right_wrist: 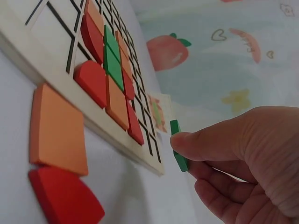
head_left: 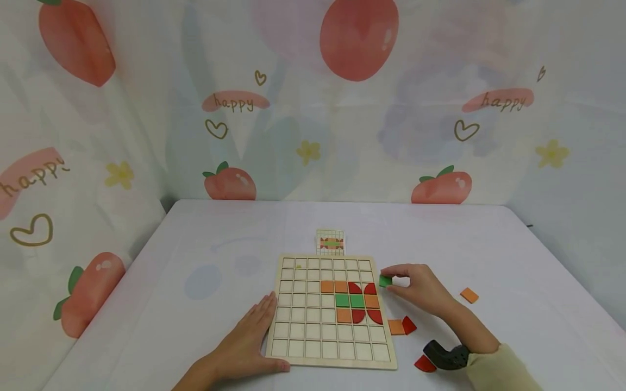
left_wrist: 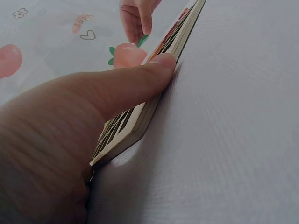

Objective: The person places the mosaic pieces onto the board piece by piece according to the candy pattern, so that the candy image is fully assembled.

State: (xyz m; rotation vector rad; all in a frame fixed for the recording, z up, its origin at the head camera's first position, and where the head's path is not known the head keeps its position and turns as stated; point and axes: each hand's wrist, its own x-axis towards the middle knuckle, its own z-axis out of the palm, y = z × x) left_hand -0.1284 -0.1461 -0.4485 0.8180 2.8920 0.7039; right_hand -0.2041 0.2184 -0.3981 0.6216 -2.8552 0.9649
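**Green tile (head_left: 385, 281) pinched beside a braced grid board (head_left: 337, 363)**

I held the tile just off the board's right rim, between the thumb and fingers of my right hand (head_left: 424, 288) — seemingly by opposite edges, which likely left its broad faces uncovered. The fingers of my left hand (head_left: 244, 336) lay straight along the left rim, thumb at the near edge, probably to stop the board sliding on the surface (head_left: 146, 326). A pattern card (head_left: 330, 243) sat beyond the far rim, presumably for easy glancing. An orange tile (head_left: 396, 327) and a red piece (head_left: 409, 325) touched each other beside the right rim, perhaps kept within reach.

A black wrist device (head_left: 447, 357) covered part of another red piece (head_left: 425, 364). The left wrist view plainly showed only my thumb — how firmly I pressed, I could not tell. The right wrist view caught the green tile nearly edge-on, and the card's fine print was too small to make out.
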